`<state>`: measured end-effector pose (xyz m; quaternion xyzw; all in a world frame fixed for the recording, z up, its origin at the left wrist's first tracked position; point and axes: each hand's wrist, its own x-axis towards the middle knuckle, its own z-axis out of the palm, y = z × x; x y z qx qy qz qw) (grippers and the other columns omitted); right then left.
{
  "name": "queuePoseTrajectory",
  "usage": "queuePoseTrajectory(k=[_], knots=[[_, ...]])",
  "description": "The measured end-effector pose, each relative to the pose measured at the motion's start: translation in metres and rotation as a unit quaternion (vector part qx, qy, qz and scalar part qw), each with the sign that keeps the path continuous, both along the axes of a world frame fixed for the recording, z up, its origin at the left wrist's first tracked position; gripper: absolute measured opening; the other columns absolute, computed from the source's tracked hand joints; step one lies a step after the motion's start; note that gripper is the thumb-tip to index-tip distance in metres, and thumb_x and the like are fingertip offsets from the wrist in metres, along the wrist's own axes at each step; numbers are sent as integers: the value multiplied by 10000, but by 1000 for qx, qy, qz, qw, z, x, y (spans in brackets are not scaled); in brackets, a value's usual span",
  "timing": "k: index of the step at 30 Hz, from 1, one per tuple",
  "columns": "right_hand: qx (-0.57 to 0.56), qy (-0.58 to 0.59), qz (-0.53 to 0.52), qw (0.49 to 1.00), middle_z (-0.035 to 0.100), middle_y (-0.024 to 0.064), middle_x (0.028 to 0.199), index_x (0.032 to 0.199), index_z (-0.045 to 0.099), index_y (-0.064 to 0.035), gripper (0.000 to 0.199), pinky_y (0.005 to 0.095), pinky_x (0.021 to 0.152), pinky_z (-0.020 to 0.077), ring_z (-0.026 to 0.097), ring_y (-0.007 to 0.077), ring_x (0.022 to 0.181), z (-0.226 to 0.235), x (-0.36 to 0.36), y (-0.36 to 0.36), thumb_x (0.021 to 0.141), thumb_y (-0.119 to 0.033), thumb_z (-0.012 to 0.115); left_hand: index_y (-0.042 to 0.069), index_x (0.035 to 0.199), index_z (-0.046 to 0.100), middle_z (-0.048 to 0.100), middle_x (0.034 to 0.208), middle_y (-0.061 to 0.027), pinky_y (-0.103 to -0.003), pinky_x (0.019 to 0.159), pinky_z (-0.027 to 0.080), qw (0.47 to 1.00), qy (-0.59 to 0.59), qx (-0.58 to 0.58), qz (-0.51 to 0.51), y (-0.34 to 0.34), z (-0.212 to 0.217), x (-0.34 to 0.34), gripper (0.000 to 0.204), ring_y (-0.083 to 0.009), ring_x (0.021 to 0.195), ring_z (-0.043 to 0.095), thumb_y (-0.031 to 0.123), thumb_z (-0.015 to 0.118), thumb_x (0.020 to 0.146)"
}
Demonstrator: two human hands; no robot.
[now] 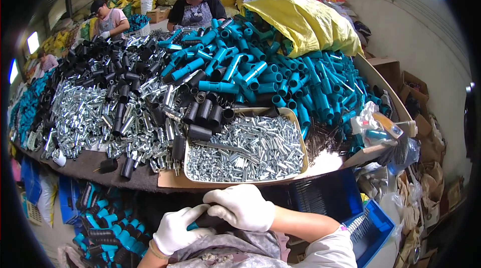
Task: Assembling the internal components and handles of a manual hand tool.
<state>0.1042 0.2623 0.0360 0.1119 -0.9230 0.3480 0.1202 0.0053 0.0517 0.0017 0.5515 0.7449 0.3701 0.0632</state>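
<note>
Gloved, my left hand (179,231) and right hand (245,208) close their fingers around a black-and-teal tube (208,219) at six o'clock; if either glove (255,215) slips, the tube could drop onto my grey apron (225,243).

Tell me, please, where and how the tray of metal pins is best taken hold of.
I would grip the tray by its near rim, coming from the front, with thumbs over the edge. That rim faces the wearer and has no tubes on it, while black tubes crowd the far left corner. Loose pins fill it, so keeping it level seems wise.
</note>
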Motion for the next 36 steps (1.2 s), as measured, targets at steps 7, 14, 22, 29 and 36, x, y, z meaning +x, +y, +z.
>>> queuePoseTrajectory(k=[7, 14, 22, 29, 36], knots=[[137, 190, -101, 967, 681, 153, 962, 1034, 684, -58, 218, 439, 778, 544, 669, 369, 891, 67, -106, 131, 893, -219, 641, -52, 1214, 620, 703, 852, -125, -286, 666, 538, 959, -232, 119, 113, 11, -22, -31, 751, -170, 712, 683, 556, 776, 802], [473, 30, -414, 777, 639, 161, 1131, 1083, 728, -115, 279, 435, 907, 521, 618, 344, 1086, 98, -219, 321, 846, -83, 584, -42, 965, 566, 619, 691, -65, -254, 457, 469, 832, -518, 179, 91, 49, -10, -59, 824, -130, 527, 582, 661, 842, 635], [586, -159, -449, 655, 484, 128, 1484, 1274, 690, -130, 415, 463, 1115, 331, 368, 336, 1414, 65, -293, 372, 871, -221, 649, -86, 977, 591, 604, 731, -88, -251, 517, 441, 792, -564, 231, 26, 41, -19, -67, 686, -134, 575, 554, 488, 863, 719], [555, 8, -415, 721, 635, 184, 1188, 1125, 671, -43, 342, 413, 1009, 448, 553, 340, 1192, 105, -220, 324, 796, -134, 659, -83, 1076, 579, 620, 751, -77, -236, 522, 457, 797, -563, 221, -4, 40, -27, -68, 741, -115, 583, 562, 499, 865, 719], [-170, 106, -176, 964, 664, 85, 1065, 1239, 571, 16, 471, 317, 844, 509, 632, 163, 940, 88, -53, 135, 931, -340, 588, -63, 1273, 585, 672, 865, -52, -258, 712, 515, 911, -375, 162, 49, 14, -28, -43, 747, -101, 746, 626, 449, 835, 790]])
